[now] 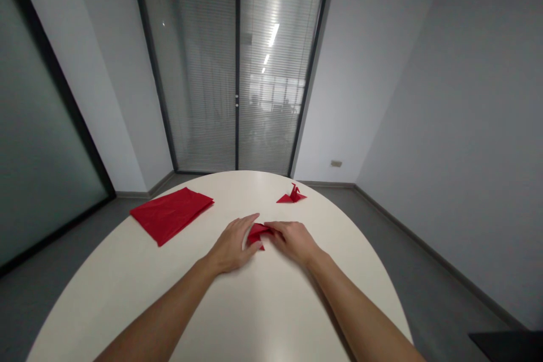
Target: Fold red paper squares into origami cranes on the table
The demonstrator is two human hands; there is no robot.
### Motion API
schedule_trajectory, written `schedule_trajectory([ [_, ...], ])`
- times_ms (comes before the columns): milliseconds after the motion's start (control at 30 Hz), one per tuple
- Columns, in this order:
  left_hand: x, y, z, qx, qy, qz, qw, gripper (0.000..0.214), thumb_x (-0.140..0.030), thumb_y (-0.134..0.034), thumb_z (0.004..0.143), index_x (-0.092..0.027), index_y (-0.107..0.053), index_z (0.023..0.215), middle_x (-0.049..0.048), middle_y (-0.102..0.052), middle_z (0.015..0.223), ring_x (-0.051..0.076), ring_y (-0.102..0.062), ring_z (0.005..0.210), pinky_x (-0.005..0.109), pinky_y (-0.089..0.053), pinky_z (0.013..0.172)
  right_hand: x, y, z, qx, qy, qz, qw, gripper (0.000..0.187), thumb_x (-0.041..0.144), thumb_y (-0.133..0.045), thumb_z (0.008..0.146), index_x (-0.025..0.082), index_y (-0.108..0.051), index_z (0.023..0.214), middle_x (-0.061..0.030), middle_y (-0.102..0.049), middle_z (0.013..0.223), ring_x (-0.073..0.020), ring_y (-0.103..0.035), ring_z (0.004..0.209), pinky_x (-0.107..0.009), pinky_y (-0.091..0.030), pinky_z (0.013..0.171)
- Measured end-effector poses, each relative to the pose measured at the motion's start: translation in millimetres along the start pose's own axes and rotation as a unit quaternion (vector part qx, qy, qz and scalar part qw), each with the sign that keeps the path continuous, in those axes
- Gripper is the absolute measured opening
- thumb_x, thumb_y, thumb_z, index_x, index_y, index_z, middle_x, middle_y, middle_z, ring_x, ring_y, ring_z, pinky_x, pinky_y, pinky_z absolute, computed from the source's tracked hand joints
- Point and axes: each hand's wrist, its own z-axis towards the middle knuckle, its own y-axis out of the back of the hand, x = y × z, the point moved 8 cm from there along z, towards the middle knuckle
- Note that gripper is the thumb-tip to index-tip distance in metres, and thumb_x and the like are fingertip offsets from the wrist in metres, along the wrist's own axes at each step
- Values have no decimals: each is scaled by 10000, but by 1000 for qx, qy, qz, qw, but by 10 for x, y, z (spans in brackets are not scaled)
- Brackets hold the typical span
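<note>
Between my two hands, at the middle of the table, is a small piece of folded red paper point(256, 233). My right hand point(293, 241) pinches its right side between thumb and fingers. Around its left side curves my left hand point(234, 244), fingers apart, with the thumb tip at the paper's lower edge. Whether that thumb presses on the paper I cannot tell. Just beyond my right hand stands a finished red origami crane point(292, 195) with its wings spread.
A stack of red paper sheets point(173, 214) lies at the left on the round white table point(254, 317). Behind the table are glass doors with blinds point(212, 79). A dark flat object point(509, 346) shows at the lower right corner.
</note>
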Motion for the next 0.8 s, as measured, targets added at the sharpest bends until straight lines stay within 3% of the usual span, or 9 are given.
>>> schedule_trajectory([
  [133,106,9,24,-56,84,-63,993,736,-441,-604,918,-193,-310,1544,160,-439,1561,317,-522,1349,488,-425,1126,-85,54,4,-32,-48,1,998,474,178,-457,938,269,-614,1376,-35,-721,1279,-246,-702,1110,-340,-504,961],
  [267,249,-140,50,-107,173,-162,966,705,-426,-651,900,-183,-358,1493,185,-450,1540,297,-608,1226,462,-494,1037,-119,77,2,-52,-79,0,996,428,202,-458,964,273,-633,1348,-35,-742,1234,-245,-722,1054,-339,-517,929],
  [367,344,-257,57,-160,218,-281,921,678,-391,-696,876,-178,-397,1446,199,-508,1479,245,-681,1077,391,-547,932,-117,113,-10,-80,-93,4,992,376,233,-457,994,264,-656,1312,-43,-757,1197,-238,-733,1022,-327,-519,912],
  [467,389,-318,53,-198,235,-387,869,664,-352,-741,841,-158,-436,1399,205,-587,1389,237,-698,1042,367,-548,906,-72,146,-20,-103,-97,20,990,344,245,-468,1004,255,-671,1282,-43,-768,1168,-233,-743,974,-317,-526,879],
  [533,398,-317,41,-208,249,-414,851,664,-334,-765,818,-139,-459,1375,202,-637,1322,242,-698,1048,360,-542,907,-27,157,-21,-112,-98,34,988,329,252,-475,1006,261,-675,1268,-33,-772,1154,-226,-748,943,-310,-531,854],
  [667,391,-238,1,-231,264,-406,844,632,-328,-781,790,-143,-512,1330,151,-710,1201,240,-699,1046,335,-534,896,64,157,-10,-121,-95,55,987,299,266,-491,1006,275,-682,1236,-22,-778,1133,-223,-749,947,-308,-536,852],
  [800,402,-215,-22,-232,281,-392,845,556,-317,-689,844,-111,-507,1327,140,-733,1103,237,-701,991,353,-527,892,127,148,-2,-123,-84,74,986,286,268,-498,1007,260,-671,1234,-31,-780,1119,-221,-751,958,-311,-542,858],
])
